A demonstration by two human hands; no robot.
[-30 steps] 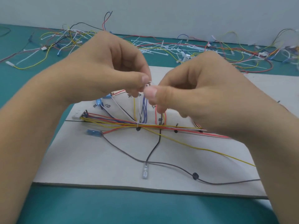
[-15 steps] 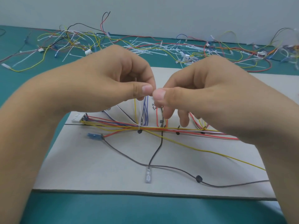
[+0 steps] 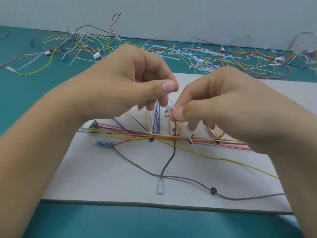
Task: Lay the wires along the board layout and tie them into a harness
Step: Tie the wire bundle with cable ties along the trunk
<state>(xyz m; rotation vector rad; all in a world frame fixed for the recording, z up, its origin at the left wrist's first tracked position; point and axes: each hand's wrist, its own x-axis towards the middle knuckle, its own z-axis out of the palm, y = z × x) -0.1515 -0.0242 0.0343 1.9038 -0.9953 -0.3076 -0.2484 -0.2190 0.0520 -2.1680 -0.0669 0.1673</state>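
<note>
- Here, head view: the wire bundle (image 3: pixel 130 133) lies across the middle of the board (image 3: pixel 111 172). A white cable tie (image 3: pixel 152 123) loops round it and rises to the hands.
- Left hand (image 3: pixel 123 86): fingers curled, thumb pressed to forefinger, apparently pinching the tie's upper run.
- Right hand (image 3: pixel 231 107): thumb and forefinger pinch a short white end just beside the left fingers.
- Handling, as a judgement: the tie looks light, thin, slick and springy, so grip it close to the tip. The wires look limp and prone to wander.
- A second tie tail (image 3: pixel 194 146) hangs off the bundle.
- Surface: pale flat board on a teal table (image 3: pixel 25 93). Loose wires and ties (image 3: pixel 197 55) are heaped near the plain wall (image 3: pixel 171 14).
</note>
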